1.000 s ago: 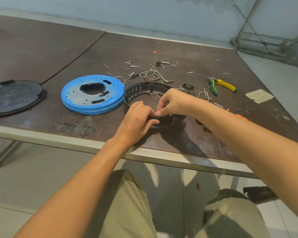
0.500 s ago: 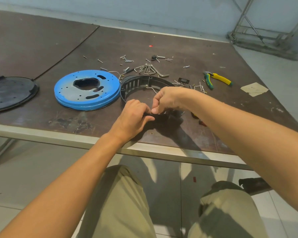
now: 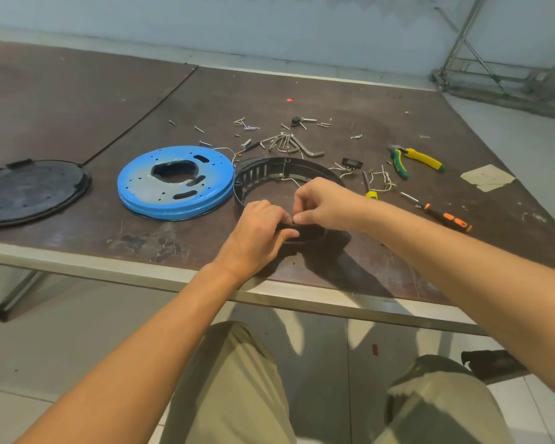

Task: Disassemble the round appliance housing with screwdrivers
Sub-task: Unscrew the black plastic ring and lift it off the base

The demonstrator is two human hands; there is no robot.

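Left hand (image 3: 259, 230) and right hand (image 3: 321, 203) close together, both curled, pinching.

Single wide-angle head view, forward and down, close over the front edge of the table (image 3: 382, 116)

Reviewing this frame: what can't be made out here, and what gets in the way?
Head view only.
Near rim of the black ring: left hand and right hand grip it, hiding whatever the fingers work on.
Black lid: cut off by the left edge.
Yellow-handled screwdriver: mostly under the right forearm.
Loose screws: too small to tell types.
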